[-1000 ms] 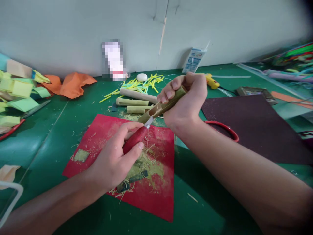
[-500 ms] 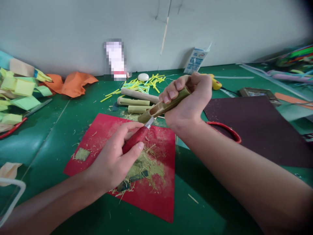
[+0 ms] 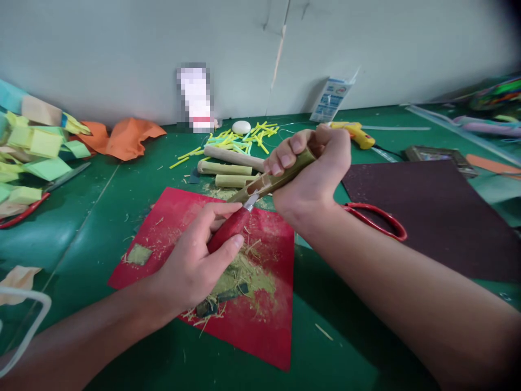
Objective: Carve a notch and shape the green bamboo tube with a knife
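My left hand is closed around a red-handled carving knife. Its short blade touches the lower end of a green bamboo stick. My right hand is wrapped round the upper part of that stick and holds it tilted above a red mat. The stick's lower end is cut open like a trough. Greenish shavings lie piled on the mat under my left hand.
Three cut bamboo pieces and several yellow strips lie behind the mat. Red-handled scissors rest by a dark sheet at right. A yellow glue gun, orange paper and folded coloured papers ring the green table.
Both hands keep their grip. The knife blade has shifted slightly along the bamboo stick's cut end; the view has drifted a little.
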`<state>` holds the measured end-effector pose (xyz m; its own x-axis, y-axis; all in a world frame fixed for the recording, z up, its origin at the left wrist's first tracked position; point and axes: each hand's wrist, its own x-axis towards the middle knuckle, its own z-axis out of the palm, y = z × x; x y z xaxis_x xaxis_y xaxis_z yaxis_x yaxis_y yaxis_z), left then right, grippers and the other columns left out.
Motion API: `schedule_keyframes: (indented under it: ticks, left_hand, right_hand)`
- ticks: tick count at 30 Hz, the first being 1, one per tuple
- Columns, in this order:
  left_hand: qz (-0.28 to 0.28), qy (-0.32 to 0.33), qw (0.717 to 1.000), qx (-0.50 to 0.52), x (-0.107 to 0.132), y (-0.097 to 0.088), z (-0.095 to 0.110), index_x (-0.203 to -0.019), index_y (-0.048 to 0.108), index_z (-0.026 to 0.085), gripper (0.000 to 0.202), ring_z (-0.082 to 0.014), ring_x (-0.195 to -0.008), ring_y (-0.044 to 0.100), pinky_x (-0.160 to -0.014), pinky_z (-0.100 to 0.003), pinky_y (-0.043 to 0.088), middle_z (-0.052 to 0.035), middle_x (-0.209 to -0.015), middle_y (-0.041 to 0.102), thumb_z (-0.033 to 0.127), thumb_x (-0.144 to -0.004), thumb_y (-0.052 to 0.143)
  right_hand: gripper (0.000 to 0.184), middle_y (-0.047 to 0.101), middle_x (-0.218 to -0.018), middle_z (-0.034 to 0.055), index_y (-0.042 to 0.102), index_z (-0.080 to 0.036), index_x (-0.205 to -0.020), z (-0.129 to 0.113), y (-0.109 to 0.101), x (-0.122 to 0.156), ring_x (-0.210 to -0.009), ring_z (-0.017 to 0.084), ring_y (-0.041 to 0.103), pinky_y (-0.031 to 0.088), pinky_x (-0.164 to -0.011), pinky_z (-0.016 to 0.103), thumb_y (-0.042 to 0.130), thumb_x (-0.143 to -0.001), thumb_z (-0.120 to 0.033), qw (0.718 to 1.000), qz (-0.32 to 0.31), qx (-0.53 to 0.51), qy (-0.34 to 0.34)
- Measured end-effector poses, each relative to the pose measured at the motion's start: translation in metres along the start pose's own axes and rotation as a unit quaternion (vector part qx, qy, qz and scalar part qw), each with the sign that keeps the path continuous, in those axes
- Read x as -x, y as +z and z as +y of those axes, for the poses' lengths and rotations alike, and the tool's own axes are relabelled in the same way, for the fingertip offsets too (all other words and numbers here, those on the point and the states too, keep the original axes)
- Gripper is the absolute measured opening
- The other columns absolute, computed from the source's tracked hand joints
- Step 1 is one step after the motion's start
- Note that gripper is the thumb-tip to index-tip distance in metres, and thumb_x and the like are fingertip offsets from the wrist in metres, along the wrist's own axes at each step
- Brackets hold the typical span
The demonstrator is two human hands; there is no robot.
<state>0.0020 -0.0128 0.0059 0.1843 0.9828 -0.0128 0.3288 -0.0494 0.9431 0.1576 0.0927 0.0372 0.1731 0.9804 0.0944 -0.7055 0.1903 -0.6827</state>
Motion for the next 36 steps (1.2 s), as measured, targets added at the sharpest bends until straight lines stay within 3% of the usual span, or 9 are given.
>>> schedule_keyframes:
  ticks: [7, 15, 23, 25, 28, 32, 36]
  left_hand:
    - [0.014, 0.045, 0.999, -0.005, 0.002, 0.000, 0.000, -0.127, 0.052, 0.029, 0.037, -0.0191, -0.107, 0.062, -0.082, -0.029, 0.053, -0.0046, -0.120, 0.062, 0.034, -0.092, 0.061]
    - [0.001, 0.033, 0.999, 0.002, 0.003, 0.000, 0.003, -0.129, 0.050, 0.028, 0.039, -0.0223, -0.110, 0.062, -0.080, -0.031, 0.055, -0.0067, -0.123, 0.062, 0.035, -0.092, 0.061]
    - [0.002, 0.060, 0.998, -0.018, 0.006, 0.000, 0.000, -0.129, 0.050, 0.028, 0.040, -0.0231, -0.113, 0.061, -0.081, -0.030, 0.054, -0.0067, -0.126, 0.062, 0.031, -0.091, 0.062]
    - [-0.002, 0.059, 0.998, -0.007, 0.007, 0.001, 0.001, -0.129, 0.049, 0.028, 0.040, -0.0204, -0.106, 0.063, -0.078, -0.029, 0.054, -0.0059, -0.121, 0.063, 0.031, -0.091, 0.062]
    - [-0.013, 0.027, 0.998, 0.049, 0.007, 0.002, 0.006, -0.127, 0.050, 0.027, 0.037, -0.0134, -0.080, 0.063, -0.065, -0.024, 0.051, -0.0033, -0.100, 0.066, 0.033, -0.092, 0.060]
    - [-0.029, -0.044, 0.982, 0.180, 0.004, 0.004, 0.014, -0.121, 0.050, 0.022, 0.033, -0.0031, -0.046, 0.042, -0.041, -0.017, 0.032, 0.0018, -0.077, 0.061, 0.036, -0.092, 0.060]
    - [-0.045, -0.091, 0.957, 0.272, 0.003, 0.004, 0.015, -0.120, 0.050, 0.021, 0.033, 0.0010, -0.037, 0.029, -0.037, -0.016, 0.018, 0.0020, -0.074, 0.062, 0.037, -0.092, 0.060]
  right_hand:
    - [0.039, 0.031, -0.048, -0.0044, 0.032, -0.023, -0.056, 0.000, 0.002, 0.003, -0.043, 0.011, 0.031, 0.035, -0.044, 0.027, 0.044, -0.086, -0.045, 0.999, 0.018, -0.025, 0.033]
    - [0.039, 0.031, -0.048, -0.0049, 0.030, -0.023, -0.057, 0.002, 0.004, 0.007, -0.041, 0.011, 0.030, 0.034, -0.044, 0.027, 0.043, -0.088, -0.044, 0.997, 0.032, -0.038, 0.054]
    - [0.036, 0.028, -0.048, -0.0058, 0.029, -0.023, -0.059, 0.001, 0.005, 0.009, -0.042, 0.011, 0.030, 0.034, -0.044, 0.026, 0.044, -0.088, -0.039, 0.995, 0.060, -0.041, 0.072]
    - [0.036, 0.028, -0.048, -0.0056, 0.029, -0.023, -0.058, 0.000, 0.006, 0.010, -0.042, 0.011, 0.030, 0.034, -0.043, 0.026, 0.043, -0.088, -0.038, 0.995, 0.058, -0.041, 0.069]
    - [0.038, 0.027, -0.049, -0.0057, 0.028, -0.023, -0.058, 0.001, 0.006, 0.011, -0.042, 0.011, 0.030, 0.033, -0.043, 0.026, 0.044, -0.088, -0.041, 0.997, 0.043, -0.037, 0.056]
    - [0.041, 0.027, -0.049, -0.0056, 0.027, -0.023, -0.058, 0.002, 0.006, 0.011, -0.042, 0.010, 0.029, 0.032, -0.043, 0.026, 0.043, -0.088, -0.045, 0.997, 0.045, -0.039, 0.046]
    - [0.037, 0.028, -0.048, -0.0053, 0.028, -0.023, -0.057, 0.003, 0.006, 0.010, -0.041, 0.010, 0.030, 0.032, -0.043, 0.025, 0.039, -0.088, -0.040, 0.996, 0.054, -0.051, 0.052]
